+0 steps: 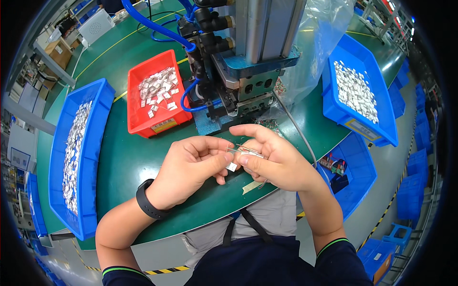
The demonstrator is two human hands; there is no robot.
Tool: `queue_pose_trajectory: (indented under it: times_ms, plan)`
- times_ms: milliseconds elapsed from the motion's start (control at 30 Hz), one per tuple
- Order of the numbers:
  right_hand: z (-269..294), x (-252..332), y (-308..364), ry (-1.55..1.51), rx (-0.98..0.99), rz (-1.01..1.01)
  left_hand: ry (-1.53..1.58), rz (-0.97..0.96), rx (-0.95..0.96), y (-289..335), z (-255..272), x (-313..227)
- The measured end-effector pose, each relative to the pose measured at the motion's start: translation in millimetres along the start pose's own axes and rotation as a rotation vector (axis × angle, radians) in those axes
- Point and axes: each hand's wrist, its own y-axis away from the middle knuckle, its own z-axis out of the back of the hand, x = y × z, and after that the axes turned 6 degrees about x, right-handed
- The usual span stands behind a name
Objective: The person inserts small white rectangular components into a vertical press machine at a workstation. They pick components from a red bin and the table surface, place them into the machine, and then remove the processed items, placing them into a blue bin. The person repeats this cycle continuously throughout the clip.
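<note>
My left hand (191, 164), with a black band on its wrist, pinches a small white block with wire leads (232, 167) between thumb and fingers. Close beside it, my right hand (276, 157) is closed around several more white blocks with thin wire leads (253, 152), the leads pointing toward the left hand. The fingertips of both hands almost meet above the front of the green table (129, 176). Just beyond them stands a pneumatic press (253, 88) with a blue base. My fingers partly hide the held pieces.
Left of the press are a red bin (138, 117) and a long blue bin (98, 148), both holding white pieces. Another blue bin (334, 97) of them stands at the right. A lower blue bin (360, 178) is beside the table edge. Blue hoses (157, 24) and a grey cable (298, 126) surround the press.
</note>
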Motion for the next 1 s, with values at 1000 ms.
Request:
queue_pose_trajectory:
  times_ms: [1000]
  plan:
    - [8,10,-14,-0.383,-0.466,0.163,-0.022,-0.085,-0.045,-2,-2,5]
